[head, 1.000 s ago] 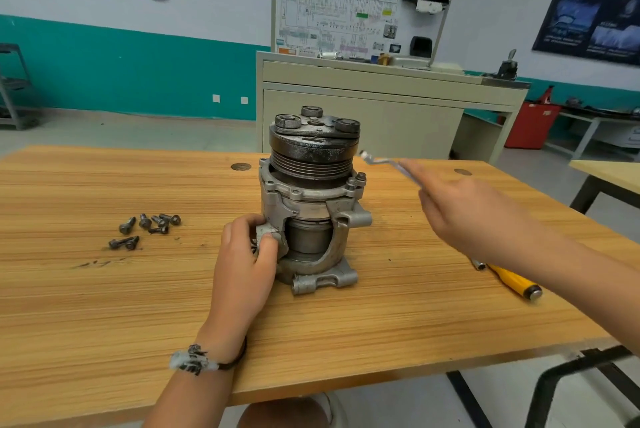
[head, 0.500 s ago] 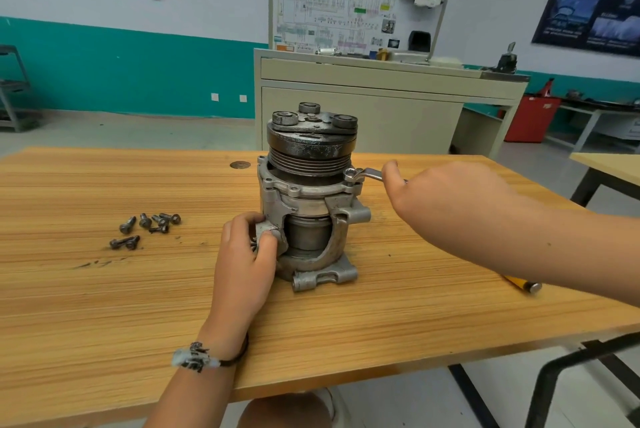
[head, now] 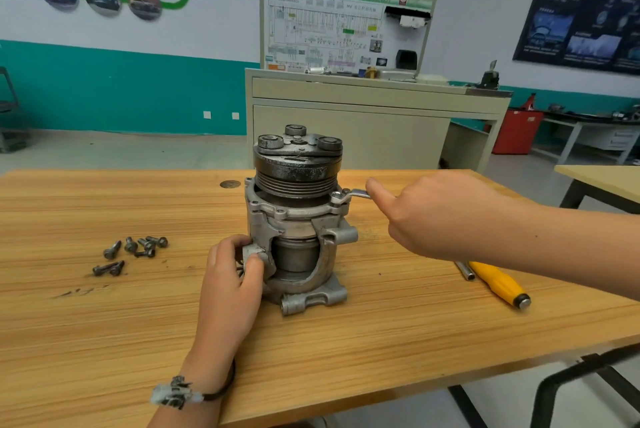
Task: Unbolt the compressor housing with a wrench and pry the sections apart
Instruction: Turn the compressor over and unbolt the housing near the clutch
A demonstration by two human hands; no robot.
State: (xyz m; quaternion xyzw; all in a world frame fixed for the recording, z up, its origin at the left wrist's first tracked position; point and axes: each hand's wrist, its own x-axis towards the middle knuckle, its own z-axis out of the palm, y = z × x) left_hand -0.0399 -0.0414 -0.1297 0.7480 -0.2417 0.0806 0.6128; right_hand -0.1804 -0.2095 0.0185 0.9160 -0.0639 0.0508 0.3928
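From the head camera we look down on the compressor [head: 298, 219], standing upright near the middle of the wooden table [head: 104, 323], with its dark grooved pulley [head: 298, 171] on top and its silver housing below. Our left hand [head: 228, 285] comes in from below and clamps onto the housing's left side, thumb and fingers pinching a small lug [head: 254, 251] that juts out low on the casting. On that wrist we see a dark band [head: 187, 393] with a pale charm. Our right hand [head: 440, 212] reaches across from the right, fingers curled round the handle of the wrench [head: 349, 194], thumb stretched forward along the shank. Most of the handle is buried in the fist. The wrench's ring end sits over a bolt head at the right edge of the upper flange, just under the pulley, and the tool lies roughly level. Off to the left, well apart from the compressor, a loose cluster of bolts [head: 135, 251] lies on the tabletop. To the right, partly under our forearm, a yellow-handled screwdriver [head: 498, 283] rests on the wood, its metal shaft pointing back toward the compressor. Behind the table stands a beige cabinet [head: 346, 122] carrying a wiring-diagram board, and a red bin [head: 517, 131] sits on the floor further right.
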